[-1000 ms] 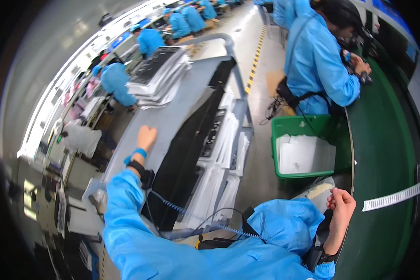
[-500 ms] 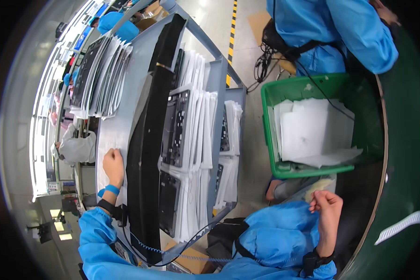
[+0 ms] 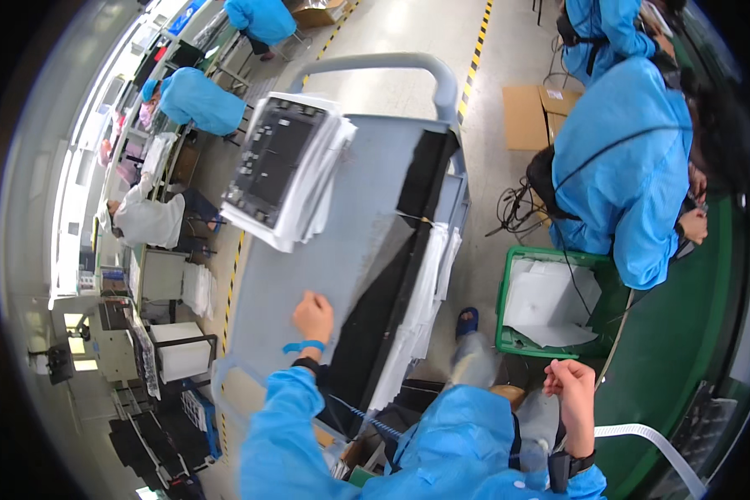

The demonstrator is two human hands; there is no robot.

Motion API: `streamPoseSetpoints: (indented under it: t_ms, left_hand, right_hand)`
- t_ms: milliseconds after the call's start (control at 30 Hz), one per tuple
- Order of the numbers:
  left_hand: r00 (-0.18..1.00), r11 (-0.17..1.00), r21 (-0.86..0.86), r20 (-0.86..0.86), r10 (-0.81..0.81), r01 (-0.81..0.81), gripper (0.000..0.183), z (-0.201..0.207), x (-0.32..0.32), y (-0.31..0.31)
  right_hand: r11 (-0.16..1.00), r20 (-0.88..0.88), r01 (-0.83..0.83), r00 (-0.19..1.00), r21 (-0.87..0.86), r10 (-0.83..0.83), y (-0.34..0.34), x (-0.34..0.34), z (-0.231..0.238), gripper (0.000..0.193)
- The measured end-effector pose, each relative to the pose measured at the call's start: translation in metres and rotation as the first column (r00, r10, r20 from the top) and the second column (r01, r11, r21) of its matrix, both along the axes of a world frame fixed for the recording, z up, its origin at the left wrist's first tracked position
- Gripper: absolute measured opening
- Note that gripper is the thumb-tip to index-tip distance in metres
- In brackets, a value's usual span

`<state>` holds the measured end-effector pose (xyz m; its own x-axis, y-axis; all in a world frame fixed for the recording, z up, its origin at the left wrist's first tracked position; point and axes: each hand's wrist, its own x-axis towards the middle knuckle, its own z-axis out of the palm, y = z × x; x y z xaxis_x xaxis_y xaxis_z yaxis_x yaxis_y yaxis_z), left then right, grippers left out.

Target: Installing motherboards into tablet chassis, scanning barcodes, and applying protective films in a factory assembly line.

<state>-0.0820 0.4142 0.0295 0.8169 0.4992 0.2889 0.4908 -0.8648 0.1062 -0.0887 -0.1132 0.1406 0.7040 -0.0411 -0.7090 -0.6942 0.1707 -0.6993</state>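
My left hand (image 3: 313,317) is closed in a loose fist over the top tray of a blue-grey cart (image 3: 287,287), beside a black strip (image 3: 383,283) that runs along the cart. A blue band circles that wrist. Beyond the hand, at the far left of the tray, lies a stack of black panels (image 3: 277,158) with white sheets between them. My right hand (image 3: 571,379) is raised near the front of a green bin (image 3: 502,321), its fingers curled in a pinch. Whatever they hold, if anything, is hidden.
White sheets (image 3: 550,296) lie inside the bin. A co-worker in a blue smock (image 3: 617,167) sits beyond it at the green bench (image 3: 683,317). More white-wrapped sheets (image 3: 412,325) stand on the cart's right side. A cardboard box (image 3: 529,117) and cables are on the floor.
The view has swung left and drawn back, showing more of the cart's tray and the aisle. Both hands stay closed. A pale yellowish thing near my right fingers no longer shows.
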Motion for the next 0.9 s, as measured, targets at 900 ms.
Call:
streamPoseSetpoints:
  t_ms: [900]
  left_hand:
    - [0.987, 0.375, -0.925, 0.006, 0.162, -0.056, 0.023, 0.289, 0.239, 0.205]
  right_hand:
    - [0.802, 0.242, -0.577, 0.809, 0.155, 0.535, 0.212, 0.23, 0.087, 0.027]
